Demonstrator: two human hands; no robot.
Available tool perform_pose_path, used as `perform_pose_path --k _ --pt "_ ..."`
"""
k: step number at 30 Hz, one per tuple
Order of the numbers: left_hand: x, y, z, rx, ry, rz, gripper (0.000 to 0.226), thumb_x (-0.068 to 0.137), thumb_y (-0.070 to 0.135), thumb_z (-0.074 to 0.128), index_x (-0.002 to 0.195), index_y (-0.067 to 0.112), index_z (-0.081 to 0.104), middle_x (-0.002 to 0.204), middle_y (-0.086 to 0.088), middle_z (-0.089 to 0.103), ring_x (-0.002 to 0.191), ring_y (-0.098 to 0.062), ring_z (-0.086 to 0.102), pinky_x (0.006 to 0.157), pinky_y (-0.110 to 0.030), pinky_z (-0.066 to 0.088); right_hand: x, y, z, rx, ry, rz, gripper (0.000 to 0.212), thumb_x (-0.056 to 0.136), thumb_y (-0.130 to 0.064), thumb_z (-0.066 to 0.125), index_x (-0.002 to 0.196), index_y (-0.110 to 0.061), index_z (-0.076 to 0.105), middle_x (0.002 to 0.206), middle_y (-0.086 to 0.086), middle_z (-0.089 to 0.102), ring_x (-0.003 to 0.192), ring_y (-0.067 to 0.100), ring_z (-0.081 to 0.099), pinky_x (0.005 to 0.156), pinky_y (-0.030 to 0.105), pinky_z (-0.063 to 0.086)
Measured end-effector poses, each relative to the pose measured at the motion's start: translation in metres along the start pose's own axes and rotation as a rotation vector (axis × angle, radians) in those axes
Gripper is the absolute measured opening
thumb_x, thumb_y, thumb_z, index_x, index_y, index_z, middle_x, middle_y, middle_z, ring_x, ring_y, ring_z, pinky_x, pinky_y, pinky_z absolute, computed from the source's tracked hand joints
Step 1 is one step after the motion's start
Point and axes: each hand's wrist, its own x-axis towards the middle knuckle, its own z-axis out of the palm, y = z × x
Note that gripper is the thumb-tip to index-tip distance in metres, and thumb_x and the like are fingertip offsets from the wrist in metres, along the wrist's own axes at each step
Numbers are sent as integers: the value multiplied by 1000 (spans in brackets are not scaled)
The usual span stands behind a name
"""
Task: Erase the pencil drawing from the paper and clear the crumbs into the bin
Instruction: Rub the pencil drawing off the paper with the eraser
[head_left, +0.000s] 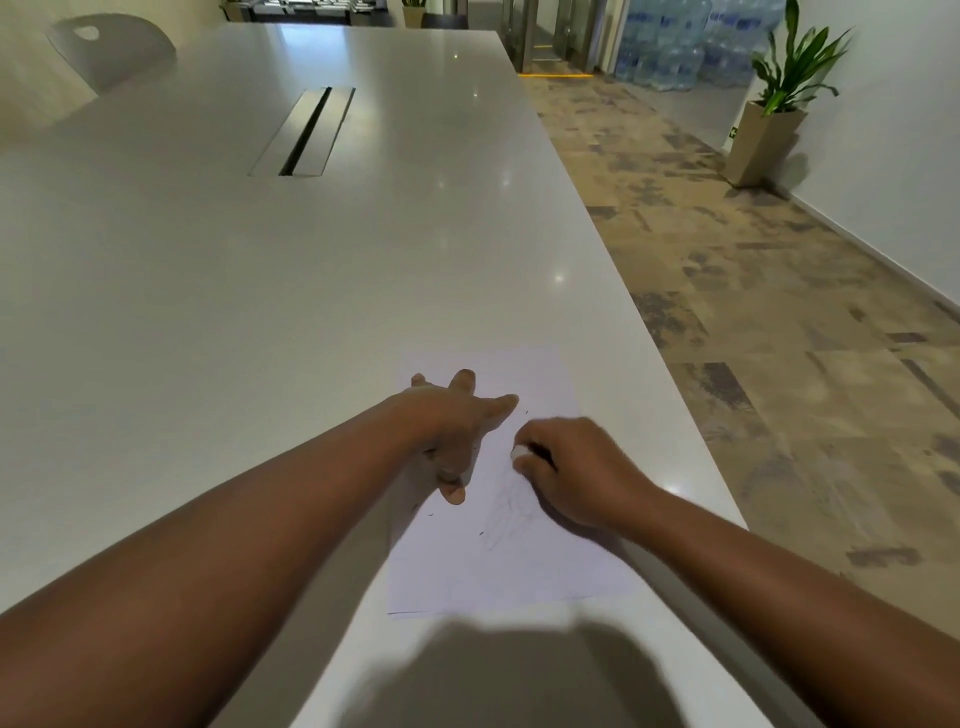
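Item: paper (519, 561), one white sheet, flat on the pale surface (260, 312) near its right-hand edge; long axis runs away from the person.

Left hand (449, 431): released, fingers spread, pressed flat on the sheet's left portion, pinning it.

Right hand (576, 467): clenched around a small white eraser (518, 453), whose tip shows at the fingertips and appears to meet the sheet; contact cannot be confirmed.

Pencil drawing (506, 512): faint grey strokes between the two hands, trailing from just beside the eraser toward the person; partly faded, judged mid-erasure. The right hand is the nearer one; remaining marks lie just on its near-left side, so the coming strokes likely pull toward the body.

Crumbs (480, 533): a few dark specks on the sheet, near the left thumb and below the drawing; not yet cleared.

Bin: not in view.
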Motion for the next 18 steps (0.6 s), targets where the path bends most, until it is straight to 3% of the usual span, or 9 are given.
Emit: perform_pose_path --k 2,6,10,15,18 --pt "0 1 0 7 -5 -5 131 74 25 89 156 51 -10 148 -6 12 135 -54 25 92 -51 54 -9 -7 5 31 -88 -47 21 103 -29 57 90 -16 68 86 -3 70 81 16 62 78 41 53" --pt "-1 0 0 -26 9 5 128 75 24 88 157 50 -8 151 -4 12 136 -53 21 91 -50 53 11 17 -13 16 71 107 18 102 -26 61 93 -15 71 90 -4 74 86 21 66 81 40 54" --pt "0 0 0 9 6 5 130 74 27 89 156 50 -9 150 -6 13 135 -54 23 93 -52 53 -6 -6 -2 40 -89 -51 16 102 -26 60 95 -17 72 89 -6 73 83 17 65 78 39 54" --pt "2 -1 1 -16 9 13 132 73 24 89 156 51 -11 151 -6 11 137 -57 20 91 -52 53 12 13 -10 1 69 66 17 102 -25 60 94 -15 71 92 -3 74 87 21 66 81 40 54" --pt "4 -1 0 5 10 6 133 72 25 90 156 50 -9 149 -7 13 134 -56 24 88 -51 53 -1 -6 2 31 -54 -69 18 102 -24 59 92 -14 70 88 -4 72 82 18 64 76 36 52"
